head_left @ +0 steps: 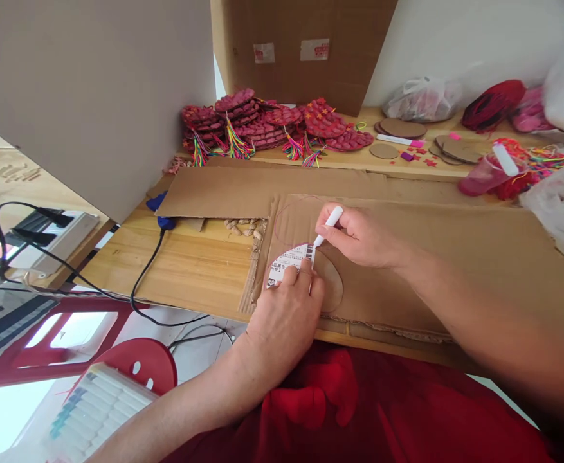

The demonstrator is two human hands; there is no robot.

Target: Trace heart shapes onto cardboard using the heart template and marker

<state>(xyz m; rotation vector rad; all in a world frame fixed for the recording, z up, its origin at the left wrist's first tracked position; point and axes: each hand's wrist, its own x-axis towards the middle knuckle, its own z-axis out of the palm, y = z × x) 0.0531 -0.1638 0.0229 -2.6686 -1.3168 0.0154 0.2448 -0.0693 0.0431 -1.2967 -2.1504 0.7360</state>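
Note:
A white marker [334, 217] is pinched in my right hand [359, 238], its tip at the upper edge of a round cardboard disc [332, 283]. Part of that disc carries a white printed label [286, 262]. My left hand [286, 312] lies on the disc with its fingers stretched over the label, pressing it to a large brown cardboard sheet [407, 283]. Just beyond the disc, a thin curved line is drawn on the sheet. My left palm and fingers hide part of the disc.
Stacks of pink-red discs with colourful tassels [262, 125] line the back. Behind right lie cardboard rounds [402, 128], a pink cup [484, 177] and plastic bags [421, 99]. A power strip [64, 247] with black cables is at left; a box of markers [103, 408] sits on a red stool [151, 360].

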